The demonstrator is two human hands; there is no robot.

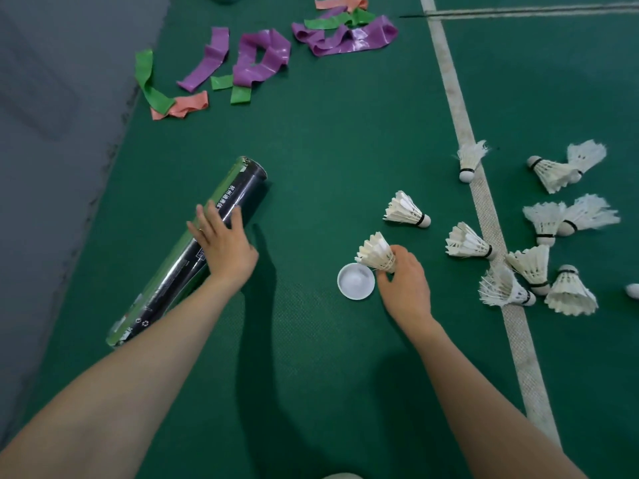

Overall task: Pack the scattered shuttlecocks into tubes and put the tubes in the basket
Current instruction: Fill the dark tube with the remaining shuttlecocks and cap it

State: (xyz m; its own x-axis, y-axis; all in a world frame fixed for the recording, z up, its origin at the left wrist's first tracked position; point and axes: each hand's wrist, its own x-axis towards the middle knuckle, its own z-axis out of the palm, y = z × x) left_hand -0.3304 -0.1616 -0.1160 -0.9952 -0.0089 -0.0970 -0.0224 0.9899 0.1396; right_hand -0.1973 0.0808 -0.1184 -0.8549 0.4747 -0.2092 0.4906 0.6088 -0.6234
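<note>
1. A green court floor (pixel 328 150) is seen from above. It is crossed on the right by a white line (pixel 460 115) and bordered on the left by a grey floor (pixel 52 133).
2. A long black and green tube (pixel 242 191) lies on the court floor at the left, slanted from the lower left to the upper right.
3. The left hand (pixel 224 247) is laid across the middle of the tube. Its fingers (pixel 204 219) are held fairly straight and slightly spread over the top of the tube, with the thumb set along the nearer side.
4. A shuttlecock (pixel 375 252) is held in the right hand (pixel 406 285), right of centre. It is pinched low on its feather skirt between the thumb and the curled fingers (pixel 403 254). The feathers are pointed up and to the left, and the cork is hidden by the hand.
5. A round white cap (pixel 356 281) lies on the floor with its hollow side up, just left of the right hand and just below the held feathers.
6. Loose shuttlecocks (pixel 466 242) are scattered on the floor to the right. Two lie between the right hand and the white line, and the rest lie on the line or beyond it, several of them touching.
7. Crumpled bands (pixel 256 60) in purple, green and salmon are strewn across the top of the court floor, well apart from both hands.
</note>
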